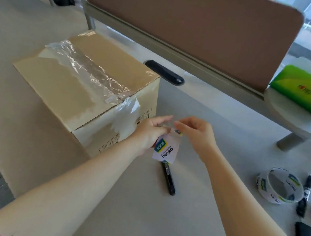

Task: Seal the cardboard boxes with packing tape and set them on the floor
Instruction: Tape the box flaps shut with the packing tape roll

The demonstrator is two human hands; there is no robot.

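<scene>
Cardboard box (86, 91): on the worktop (136, 216), far left of my hands, long axis running from near left to far right; wrinkled clear tape along its top seam. Tape roll (166, 147): gripped in my left hand (148, 135), label facing me. My right hand (196, 134) pinches its loose end. Black pen (168, 178): just below. Second tape roll (279, 187), marker (305, 192): right. Green packet (306, 90): far right.
</scene>
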